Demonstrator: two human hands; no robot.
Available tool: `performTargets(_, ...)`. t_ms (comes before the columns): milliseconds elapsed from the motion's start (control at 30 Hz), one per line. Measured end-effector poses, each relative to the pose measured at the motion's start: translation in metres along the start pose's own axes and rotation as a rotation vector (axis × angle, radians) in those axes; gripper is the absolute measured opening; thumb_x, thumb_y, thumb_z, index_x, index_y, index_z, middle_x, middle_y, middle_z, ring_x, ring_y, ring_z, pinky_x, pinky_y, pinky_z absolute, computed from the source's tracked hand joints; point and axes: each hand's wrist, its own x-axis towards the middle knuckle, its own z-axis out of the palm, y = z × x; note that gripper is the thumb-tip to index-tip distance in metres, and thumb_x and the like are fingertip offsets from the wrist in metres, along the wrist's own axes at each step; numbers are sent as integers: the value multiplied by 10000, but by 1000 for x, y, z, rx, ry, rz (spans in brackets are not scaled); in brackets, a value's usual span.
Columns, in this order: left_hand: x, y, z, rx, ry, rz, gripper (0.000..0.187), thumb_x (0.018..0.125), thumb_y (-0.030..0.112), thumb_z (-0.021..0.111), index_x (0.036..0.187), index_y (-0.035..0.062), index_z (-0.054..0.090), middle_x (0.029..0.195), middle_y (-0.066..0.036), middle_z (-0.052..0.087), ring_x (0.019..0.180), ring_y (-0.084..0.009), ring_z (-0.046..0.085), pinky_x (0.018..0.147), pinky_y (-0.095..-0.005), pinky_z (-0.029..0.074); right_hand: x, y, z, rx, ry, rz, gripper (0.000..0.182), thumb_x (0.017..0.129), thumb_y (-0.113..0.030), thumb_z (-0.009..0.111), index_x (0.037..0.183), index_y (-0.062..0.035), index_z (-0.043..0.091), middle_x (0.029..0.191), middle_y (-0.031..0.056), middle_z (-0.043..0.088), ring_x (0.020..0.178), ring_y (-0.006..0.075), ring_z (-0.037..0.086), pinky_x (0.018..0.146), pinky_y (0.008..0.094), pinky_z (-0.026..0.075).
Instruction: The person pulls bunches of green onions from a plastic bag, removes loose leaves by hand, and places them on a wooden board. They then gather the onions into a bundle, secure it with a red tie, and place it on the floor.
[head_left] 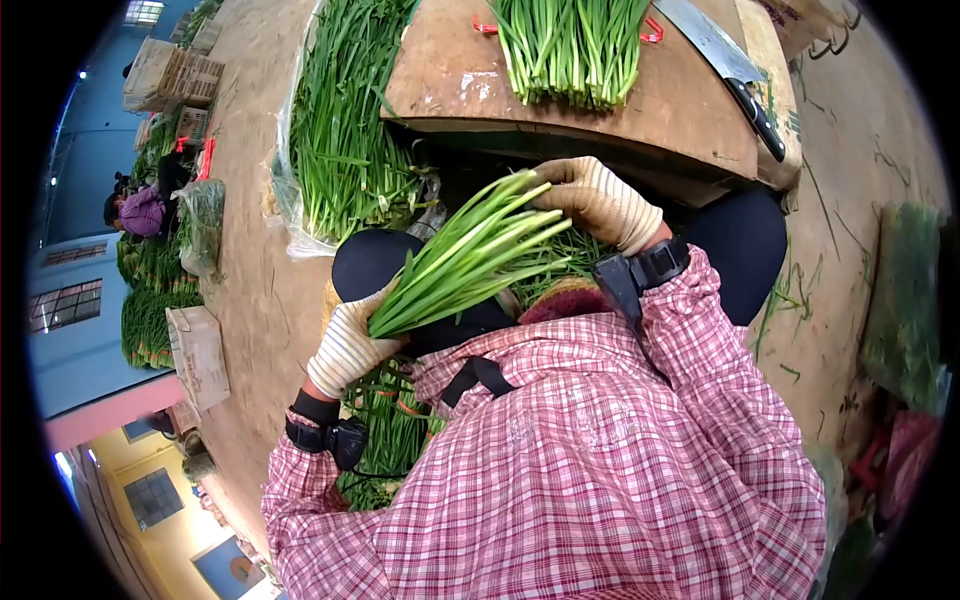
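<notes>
Stalks fan above your lap, clamped in your gloved left hand, as your gloved right hand curls at their pale ends, its exact grip unclear, near a table bearing a bundle and a knife.

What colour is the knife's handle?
The knife's handle is black; the head view shows it best.

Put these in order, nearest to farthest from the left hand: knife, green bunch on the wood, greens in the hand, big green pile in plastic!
From the left hand:
1. Held greens: touching it.
2. Big green pile: in plastic, ahead.
3. Green bunch: on the wood, ahead, toward the right.
4. Knife: farthest right.
</notes>
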Motion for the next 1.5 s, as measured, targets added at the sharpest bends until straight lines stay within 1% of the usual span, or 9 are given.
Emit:
performTargets(200,-7,3,-9,2,-25,67,542,713,10,742,1228,-42,585,936,-22,684,820,-60,591,744,-256,519,2,14,-16,-676,252,-196,233,756,-160,694,941,-23,727,809,120,720,753,214,685,701,330,520)
performTargets(333,-23,-9,-31,-119,-18,-206,432,684,0,733,1104,-37,638,850,-48,674,690,-111,615,653,-269,521,-2,25,-54,-1648,504,399,191,819,-230,631,919,-104,735,854,152,702,837,335,678,773,449,532)
performTargets(467,-16,2,-33,-229,-140,-330,458,706,-41,712,1148,-22,593,913,-58,664,751,-142,628,675,-286,534,28,42,-25,-836,320,-503,457,821,-315,698,1195,-57,639,1104,188,666,986,290,652,865,353,502)
performTargets(533,-10,12,-25,-303,-159,-327,477,696,-16,726,1155,-20,598,920,-69,668,764,-145,636,695,-289,536,28,19,5,-185,-10,-299,343,851,-141,659,1158,11,641,959,79,691,820,146,626,736,255,503)
performTargets(733,-19,-9,-24,-517,-121,-322,469,694,36,704,1150,-10,610,905,-78,667,752,-171,638,681,-286,532,22,35,-37,-425,513,-1,198,882,-150,628,988,8,680,792,39,680,565,76,559,514,227,474)
performTargets(1000,-11,-19,-16,-565,-188,-363,766,588,-68,627,1338,19,498,1110,-96,657,890,-195,643,784,-290,511,39,43,19,95,61,-158,236,837,-124,675,1009,37,688,878,39,698,780,114,607,747,276,502)
performTargets(1200,-29,-26,-23,-657,-110,-349,717,599,133,648,1282,-41,521,987,-150,676,712,-209,635,597,-281,491,40,65,-30,-708,710,-114,279,833,-276,675,953,-29,725,888,142,723,803,306,687,745,397,529)
performTargets(1367,-38,-21,-28,-772,43,-269,661,615,148,655,1234,-52,537,956,-156,667,588,-179,565,504,-267,439,21,71,-60,-1626,495,443,377,825,-399,637,1006,-83,733,1024,187,689,933,320,673,816,420,531)
performTargets(1500,-28,-18,-18,-841,60,-262,641,661,177,661,1237,-73,531,1038,-198,651,542,-172,502,497,-279,416,27,38,24,-329,57,-3,390,928,-310,589,1071,44,669,975,90,705,866,141,640,783,290,496)
